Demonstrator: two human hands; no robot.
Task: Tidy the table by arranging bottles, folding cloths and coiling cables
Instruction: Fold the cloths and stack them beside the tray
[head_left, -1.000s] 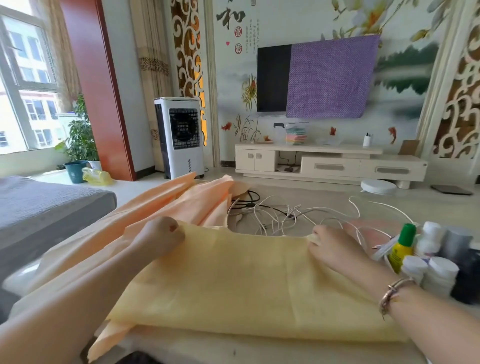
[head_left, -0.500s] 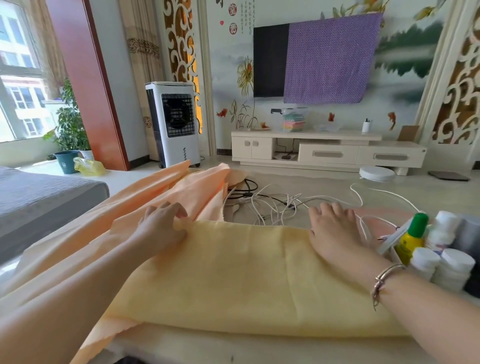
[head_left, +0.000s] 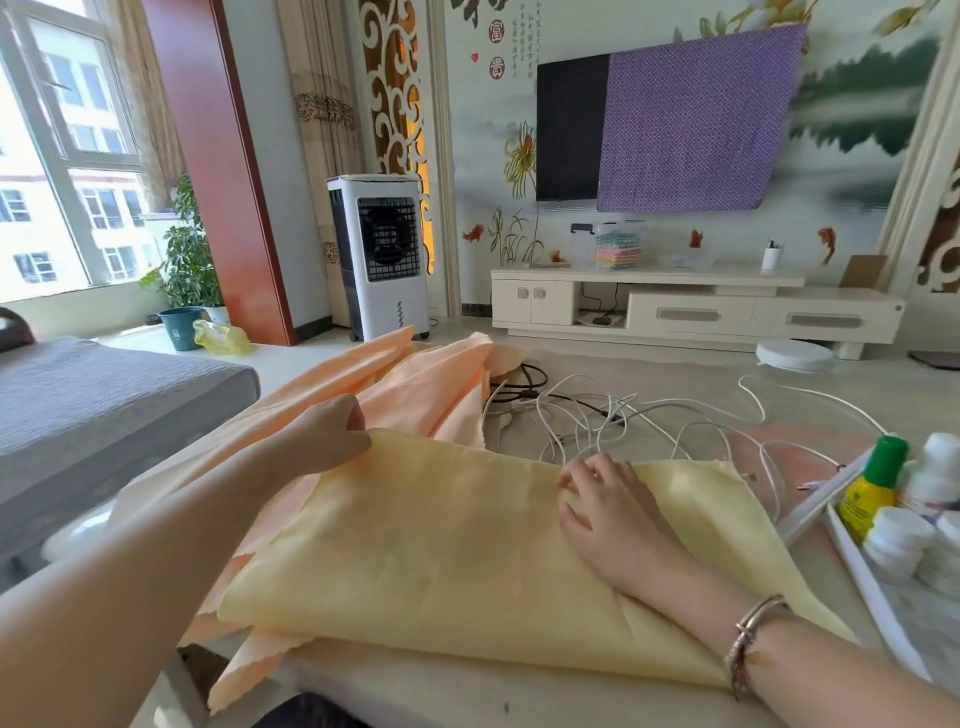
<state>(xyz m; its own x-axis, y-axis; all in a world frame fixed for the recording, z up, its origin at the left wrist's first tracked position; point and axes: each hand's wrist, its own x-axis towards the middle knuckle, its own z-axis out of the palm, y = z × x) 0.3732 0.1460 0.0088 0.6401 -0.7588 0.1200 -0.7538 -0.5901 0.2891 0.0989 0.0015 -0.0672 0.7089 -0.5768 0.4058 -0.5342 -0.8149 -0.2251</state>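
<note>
we see the yellow cloth (head_left: 441, 551) lying folded and flat on the counter (head_left: 415, 696), its near fold running just inside the counter's near edge. the left hand (head_left: 324, 439) grasps the cloth's far left corner, fingers curled over the edge. the right hand (head_left: 602, 509) rests on the far edge near the middle, fingers bent and pressing the fabric; we cannot tell whether it pinches it. the cloth's right corner (head_left: 727, 470) lies free, ending just short of the white cables (head_left: 623, 415), which sprawl tangled across the far half of the counter. an orange cloth (head_left: 405, 384) lies bunched beyond and under the yellow one, trailing off the left edge. at the right edge a tray (head_left: 852, 566) holds a green-capped yellow bottle (head_left: 872, 488) and white bottles (head_left: 898, 540), close to the cloth's right border.
</note>
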